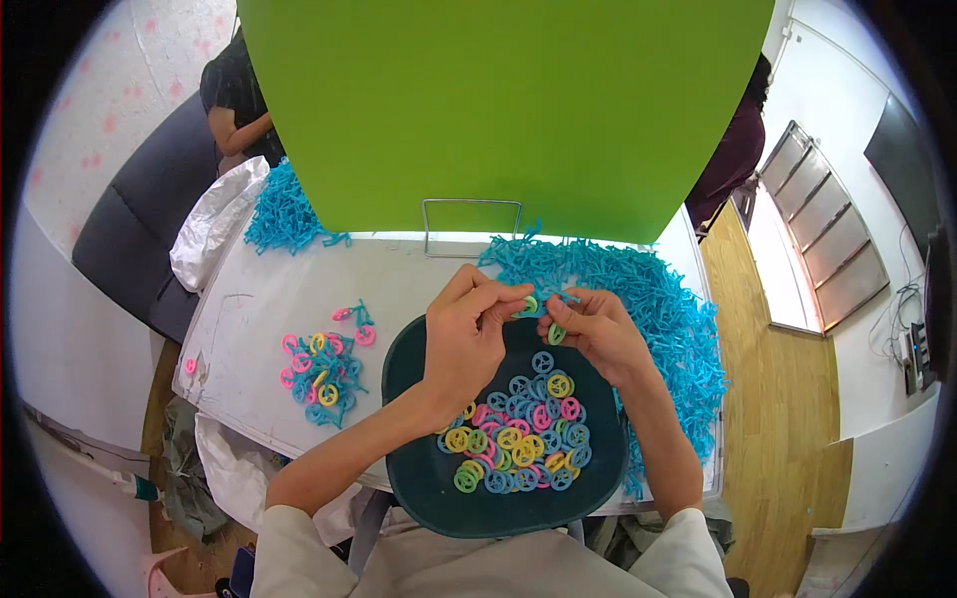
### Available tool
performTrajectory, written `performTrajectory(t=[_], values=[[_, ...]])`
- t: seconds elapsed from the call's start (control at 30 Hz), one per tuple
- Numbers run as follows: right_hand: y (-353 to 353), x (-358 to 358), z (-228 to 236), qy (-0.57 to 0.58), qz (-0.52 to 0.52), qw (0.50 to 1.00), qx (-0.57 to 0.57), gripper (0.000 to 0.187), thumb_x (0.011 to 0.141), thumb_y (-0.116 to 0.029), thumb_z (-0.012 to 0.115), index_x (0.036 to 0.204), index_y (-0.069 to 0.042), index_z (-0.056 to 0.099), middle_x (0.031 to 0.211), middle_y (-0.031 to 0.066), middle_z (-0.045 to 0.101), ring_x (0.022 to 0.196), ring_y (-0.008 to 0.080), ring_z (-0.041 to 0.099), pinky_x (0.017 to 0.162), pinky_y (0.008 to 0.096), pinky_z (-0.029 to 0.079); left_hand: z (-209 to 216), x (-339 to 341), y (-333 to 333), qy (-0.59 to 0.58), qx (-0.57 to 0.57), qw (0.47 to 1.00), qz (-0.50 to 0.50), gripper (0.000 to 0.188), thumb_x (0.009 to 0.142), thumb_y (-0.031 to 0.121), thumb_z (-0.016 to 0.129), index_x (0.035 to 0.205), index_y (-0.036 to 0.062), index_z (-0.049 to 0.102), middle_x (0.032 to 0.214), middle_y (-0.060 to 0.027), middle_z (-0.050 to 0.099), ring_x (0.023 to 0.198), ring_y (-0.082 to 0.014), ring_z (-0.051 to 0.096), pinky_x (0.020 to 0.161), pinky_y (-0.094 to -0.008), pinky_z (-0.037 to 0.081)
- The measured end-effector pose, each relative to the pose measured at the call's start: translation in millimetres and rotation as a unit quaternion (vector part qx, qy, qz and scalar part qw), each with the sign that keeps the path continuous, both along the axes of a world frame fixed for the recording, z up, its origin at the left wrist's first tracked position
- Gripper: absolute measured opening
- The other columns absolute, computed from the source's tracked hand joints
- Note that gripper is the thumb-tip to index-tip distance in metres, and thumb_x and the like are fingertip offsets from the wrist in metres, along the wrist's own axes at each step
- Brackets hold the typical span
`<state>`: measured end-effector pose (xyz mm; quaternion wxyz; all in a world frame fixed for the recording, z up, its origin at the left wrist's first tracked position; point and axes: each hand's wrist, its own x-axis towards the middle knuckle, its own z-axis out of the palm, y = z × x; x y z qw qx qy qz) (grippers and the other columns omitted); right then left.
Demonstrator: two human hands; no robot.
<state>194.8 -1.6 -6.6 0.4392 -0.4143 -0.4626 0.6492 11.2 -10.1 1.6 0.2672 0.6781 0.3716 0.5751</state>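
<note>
My left hand (463,337) is closed, pinching a small green plastic wheel (529,305) between thumb and fingertips. Close beside it, my right hand (606,337) grips a thin blue plastic piece (569,298), and a second green wheel (556,334) sits at its fingers. Whether the blue piece touches the wheel in my left hand is too small to make out. Both hands are above the far part of a dark green basin (423,495). Inside it lie many loose spoked wheels (518,439) in pink, yellow, blue and green.
A large heap of blue pieces (658,319) covers the table's right side; another blue pile (284,211) lies far left. Wheels joined with blue pieces (327,374) are left of the basin on the white table (249,299). A green panel (498,110) rises behind. Two people are partly visible beyond it.
</note>
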Motion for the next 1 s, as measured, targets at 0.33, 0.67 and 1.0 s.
performTrajectory(t=[0.33,0.67,1.0], values=[[4.6,3.3,-3.6,0.038,0.059,0.995,-0.069,0.022,0.092,-0.021,0.063,0.101,-0.002,0.065,0.087,0.0074,0.067,0.08,0.0131,0.065,0.072,0.0266,0.053,-0.5,-0.2,1.9,0.02,0.018,1.0,-0.004,0.024,0.082,-0.014,0.056,0.094,0.0008,0.071,0.08,-0.0073,0.055,0.071,-0.0151,0.061,0.065,-0.0249,0.053],[-1.2,-5.8,-2.3,0.045,-0.02,0.999,-0.009,0.021,0.09,-0.021,0.066,0.094,0.0,0.065,0.084,0.0065,0.067,0.074,0.0123,0.065,0.071,0.0275,0.055,0.0,5.6,-3.0,-0.019,-0.003,1.0,0.018,0.018,0.083,-0.008,0.061,0.096,0.0011,0.069,0.079,-0.0095,0.055,0.066,-0.0181,0.06,0.059,-0.0266,0.052],[-9.7,-12.0,11.5,-0.173,-0.105,0.956,0.21,0.011,0.088,-0.01,0.067,0.091,0.001,0.066,0.085,0.0059,0.068,0.074,0.0092,0.063,0.065,0.0223,0.049,1.3,-0.4,-2.2,-0.093,-0.059,0.992,-0.055,0.021,0.087,-0.008,0.057,0.105,-0.0002,0.063,0.088,-0.0086,0.058,0.085,-0.0169,0.065,0.072,-0.026,0.056]])
